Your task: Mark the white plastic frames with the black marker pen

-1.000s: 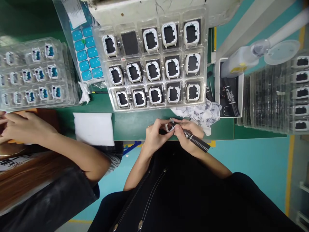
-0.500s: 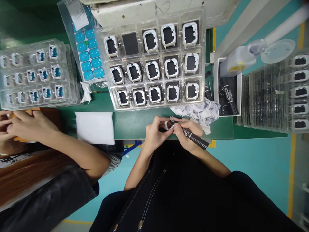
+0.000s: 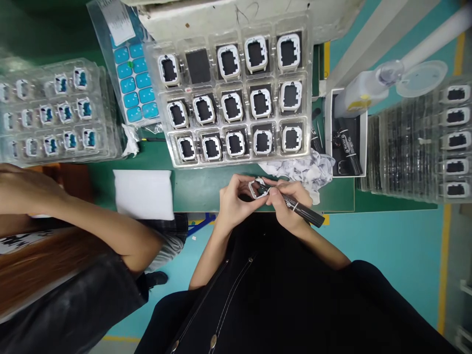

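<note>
Fourteen pale frames (image 3: 223, 106) are sitting in the clear tray (image 3: 221, 163), and one loose white frame (image 3: 252, 192) is hanging in the air off that tray's near side, a little right of its middle. The left hand (image 3: 236, 202) is pinching this loose frame by its rim between thumb and fingers. The right hand (image 3: 289, 204) is gripping a black marker (image 3: 307, 213) like a pen, its tip pointing into the frame's opening; whether the tip is touching the rim I cannot tell, since the fingers are partly covering it.

The likeliest slip, I judge, is ink going astray: the rim is narrow, nothing but fingers is supporting it, and any twitch in either hand could be sending the tip onto the white outer face. Pressing too hard could also be turning the frame within that light pinch, or popping it loose to fall past the table edge, which is lying just beneath the hands. Smeared ink on a fingertip could be spreading to the rim as well. Crumpled paper (image 3: 314, 169) is bunching at the tray's near right corner, close to the right hand, so a backward swing of that hand could be brushing it.
</note>
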Demonstrator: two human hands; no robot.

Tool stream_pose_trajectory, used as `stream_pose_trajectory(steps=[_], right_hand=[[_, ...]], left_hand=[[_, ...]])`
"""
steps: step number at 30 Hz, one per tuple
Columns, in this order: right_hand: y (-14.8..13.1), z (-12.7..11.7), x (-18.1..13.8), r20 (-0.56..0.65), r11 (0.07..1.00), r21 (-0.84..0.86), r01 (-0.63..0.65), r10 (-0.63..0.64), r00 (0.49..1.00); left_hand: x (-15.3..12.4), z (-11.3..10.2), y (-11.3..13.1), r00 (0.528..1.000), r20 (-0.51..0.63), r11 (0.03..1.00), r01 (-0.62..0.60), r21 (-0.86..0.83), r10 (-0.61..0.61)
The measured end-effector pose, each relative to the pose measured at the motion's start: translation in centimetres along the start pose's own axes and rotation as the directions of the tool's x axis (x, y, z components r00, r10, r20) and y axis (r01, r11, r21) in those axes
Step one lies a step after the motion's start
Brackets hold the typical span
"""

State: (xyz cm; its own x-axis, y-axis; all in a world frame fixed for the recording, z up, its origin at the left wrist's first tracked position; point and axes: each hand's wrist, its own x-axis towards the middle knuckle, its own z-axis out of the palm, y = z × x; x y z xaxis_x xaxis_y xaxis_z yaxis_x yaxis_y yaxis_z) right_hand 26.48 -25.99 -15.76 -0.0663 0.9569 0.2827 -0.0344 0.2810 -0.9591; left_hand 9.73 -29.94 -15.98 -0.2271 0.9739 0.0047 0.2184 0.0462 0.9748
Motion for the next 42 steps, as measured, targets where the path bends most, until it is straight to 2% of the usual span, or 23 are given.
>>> stream_pose_trajectory(steps=[4,8,17,26,42], right_hand=[[0.0,-0.1,0.0,0.002,0.996,-0.088,-0.006,0.006,1.0],[-0.9,-0.1,0.5,0.02,0.974,-0.221,0.046,-0.043,0.999],[-1.3,-0.2,0.7,0.054,0.954,-0.297,0.047,-0.033,0.998],[-1.2,-0.1,0.9,0.057,0.961,-0.268,0.075,-0.062,0.996],[-1.2,0.0,0.8,0.024,0.963,-0.266,0.05,-0.046,0.999]], left_hand=[[0.0,0.0,0.0,0.999,0.006,0.999,0.032,0.034,-0.033],[0.0,-0.1,0.1,1.0,0.014,0.998,0.01,0.058,-0.01],[0.0,0.0,0.2,0.999,0.027,0.993,-0.024,0.118,0.021],[0.0,0.0,0.1,0.998,0.033,0.989,-0.066,0.133,0.062],[0.0,-0.1,0.0,0.999,0.048,0.994,-0.012,0.111,0.007]])
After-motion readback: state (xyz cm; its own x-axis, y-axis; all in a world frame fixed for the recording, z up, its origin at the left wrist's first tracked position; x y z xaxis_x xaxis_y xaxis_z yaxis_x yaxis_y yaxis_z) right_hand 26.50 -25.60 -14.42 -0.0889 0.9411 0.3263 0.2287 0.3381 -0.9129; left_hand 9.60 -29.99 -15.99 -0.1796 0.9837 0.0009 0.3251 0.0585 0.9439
